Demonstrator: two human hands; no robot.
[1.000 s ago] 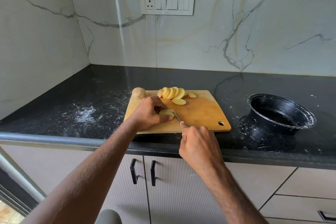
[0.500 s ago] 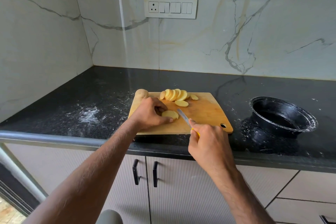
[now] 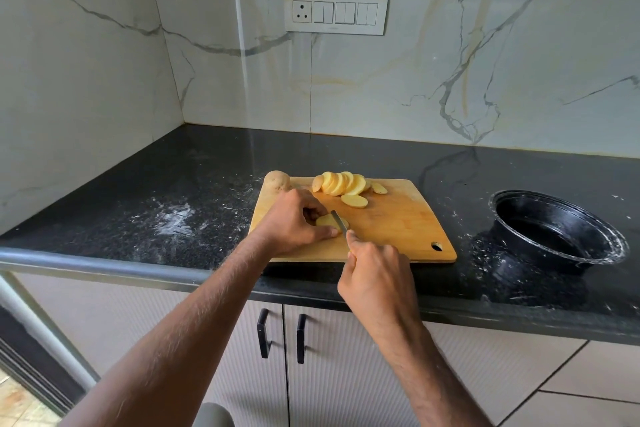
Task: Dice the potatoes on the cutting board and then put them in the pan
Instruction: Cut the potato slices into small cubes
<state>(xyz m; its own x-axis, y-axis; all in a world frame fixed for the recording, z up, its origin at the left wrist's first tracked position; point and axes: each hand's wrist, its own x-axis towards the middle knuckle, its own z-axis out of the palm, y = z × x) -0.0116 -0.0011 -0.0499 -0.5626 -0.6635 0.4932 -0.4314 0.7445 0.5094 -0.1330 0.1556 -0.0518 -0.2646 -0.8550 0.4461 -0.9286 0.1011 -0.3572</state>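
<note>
The left hand [image 3: 294,222] pins a potato slice [image 3: 327,220] flat on the cutting board [image 3: 391,222], fingers curled over it. The right hand [image 3: 375,274] is wrapped round the handle of a knife [image 3: 339,221], its blade resting across the slice just beside the left fingertips. That closeness looks like the main risk: a slip off the thin, wet slice could run the edge into a finger, or skid the slice away. Beyond the left hand lie a fanned row of slices [image 3: 341,183], a loose slice [image 3: 354,201] and a whole potato [image 3: 277,180]. The pan [image 3: 557,236] sits on the bench [image 3: 173,191] well to the right of the right hand, with nothing between board and pan.
</note>
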